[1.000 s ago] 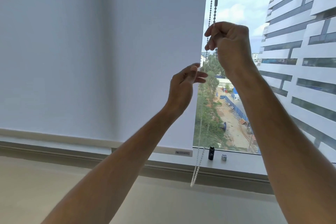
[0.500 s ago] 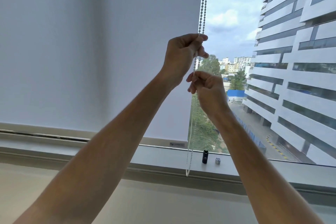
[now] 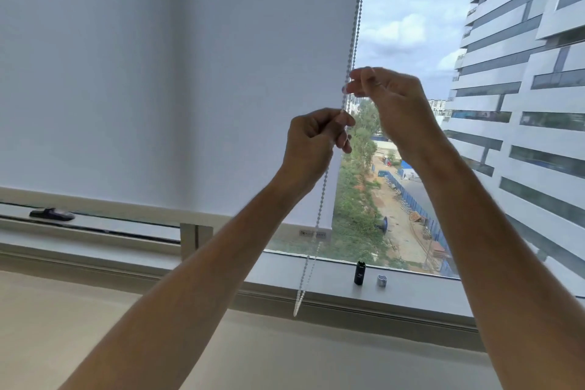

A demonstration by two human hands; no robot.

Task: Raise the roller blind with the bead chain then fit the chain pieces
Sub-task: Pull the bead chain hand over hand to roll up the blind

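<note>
A white roller blind (image 3: 190,73) covers most of the window, and its bottom bar (image 3: 311,234) hangs a little above the sill. The bead chain (image 3: 356,19) runs down the blind's right edge to a loop end (image 3: 297,307) below the sill. My left hand (image 3: 316,139) is closed on the chain at mid height. Just above it, my right hand (image 3: 389,98) has its blurred fingertips at the chain, and I cannot tell whether they pinch it. A black cylindrical chain piece (image 3: 360,272) and a small grey piece (image 3: 382,280) stand on the sill.
The grey window sill (image 3: 421,291) runs across below the glass. A black window handle (image 3: 52,214) lies on the frame at far left. A pale wall surface sits below the sill. Outside are a tall white building and trees.
My left hand has come down with the chain, and my right hand has gone from below it to above it. The gap under the blind's bottom bar looks slightly larger.
</note>
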